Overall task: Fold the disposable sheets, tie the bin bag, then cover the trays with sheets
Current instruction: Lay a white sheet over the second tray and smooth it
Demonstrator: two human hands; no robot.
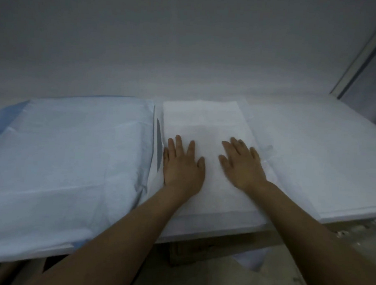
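Observation:
A folded white disposable sheet [205, 119] lies flat in the middle of the work surface. My left hand [182, 163] presses on its left part with straight, spread fingers. My right hand [242, 164] lies flat on its right part, fingers also straight. To the left sits a stack of pale blue disposable sheets [63, 158], its edge close beside my left hand. More white sheeting [311, 158] covers the surface to the right. No bin bag or trays can be made out.
A plain grey wall [187, 45] rises directly behind the surface. A metal frame strip [363, 48] runs diagonally at the upper right. The front edge of the surface [222, 232] runs below my forearms, with floor and dim clutter beneath.

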